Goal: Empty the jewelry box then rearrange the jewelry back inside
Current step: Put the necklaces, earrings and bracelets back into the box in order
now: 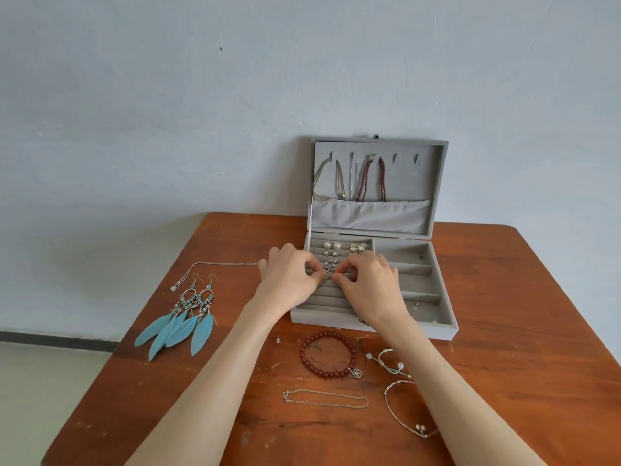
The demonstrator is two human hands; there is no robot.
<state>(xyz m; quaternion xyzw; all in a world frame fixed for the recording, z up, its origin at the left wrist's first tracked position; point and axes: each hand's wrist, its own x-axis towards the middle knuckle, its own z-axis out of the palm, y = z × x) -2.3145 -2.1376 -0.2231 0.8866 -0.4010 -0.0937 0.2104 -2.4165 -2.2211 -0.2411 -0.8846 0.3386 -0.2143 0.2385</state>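
both hands work at the ring rolls in the left half of the open jewelry box point(443, 326), near the table's point(504, 381) far edge. the left hand point(289, 277) and right hand point(369, 280) pinch a small beaded earring point(330, 266) with curled fingertips; seat it gently in a slot, clear of the pearl studs point(331, 245) behind. a red bead bracelet point(327, 354) and feather earrings point(181, 317) wait outside the box.

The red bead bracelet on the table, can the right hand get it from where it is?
Probably yes. The red bead bracelet lies bare on the table, nothing covering it. The right hand is busy at the jewelry box, though.
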